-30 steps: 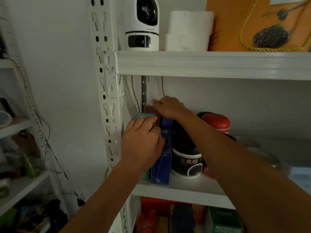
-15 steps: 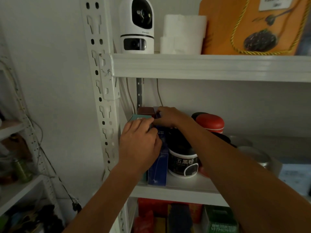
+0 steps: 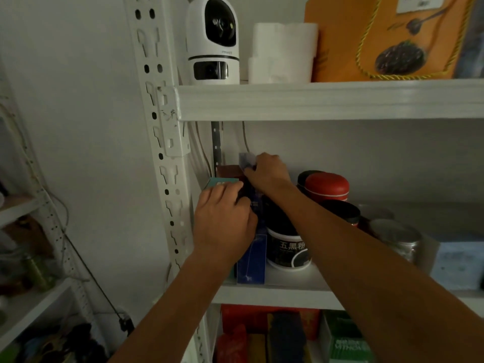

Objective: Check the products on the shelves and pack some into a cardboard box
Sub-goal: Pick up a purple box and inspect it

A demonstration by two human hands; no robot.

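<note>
Your right hand [image 3: 267, 171] pinched pale packet [image 3: 247, 160]; left hand [image 3: 222, 221] curled fingers over teal box [image 3: 219, 182]. Risk judged: hard tug tipping blue box [image 3: 252, 262].

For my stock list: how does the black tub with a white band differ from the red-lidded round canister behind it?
The black tub with a white band stands at the shelf front; the red-lidded round canister stands further back. The tub shows a printed label with white characters; no label shows on the canister. Both stand upright on the middle shelf.
</note>
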